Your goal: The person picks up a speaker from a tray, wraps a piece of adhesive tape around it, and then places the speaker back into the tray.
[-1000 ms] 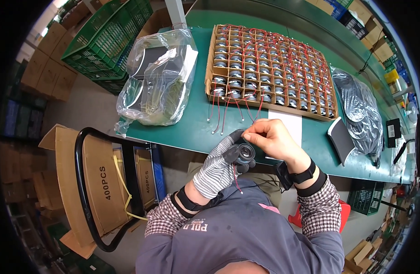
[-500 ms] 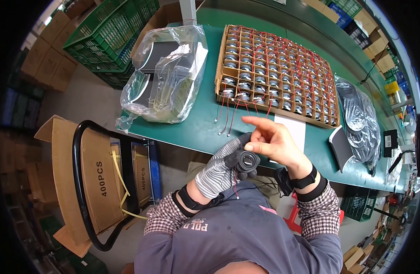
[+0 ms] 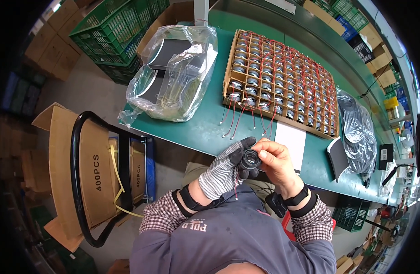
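My left hand (image 3: 219, 175), in a striped grey glove with dark fingertips, is closed around a small round black speaker (image 3: 251, 160). The speaker's round face is turned upward, and a thin red lead with a white plug (image 3: 236, 198) dangles below it. My bare right hand (image 3: 277, 165) pinches the speaker's rim between thumb and fingers from the right. Beyond both hands, a divided cardboard tray (image 3: 283, 82) holds rows of similar round speakers with red leads. Several of those leads hang over its near edge onto the green table (image 3: 196, 133).
On the left lies a clear plastic bag (image 3: 182, 91) with dark curved panels. A white sheet (image 3: 290, 142) is partly under the tray. To the right are a loose dark panel (image 3: 338, 159) and a wrapped bundle (image 3: 358, 130). A black-framed trolley (image 3: 77, 182) carries cardboard left of me.
My right hand has come down and in, its raised, spread fingers now pinching the speaker's rim. My left hand still holds the speaker. The whole view has shifted slightly.
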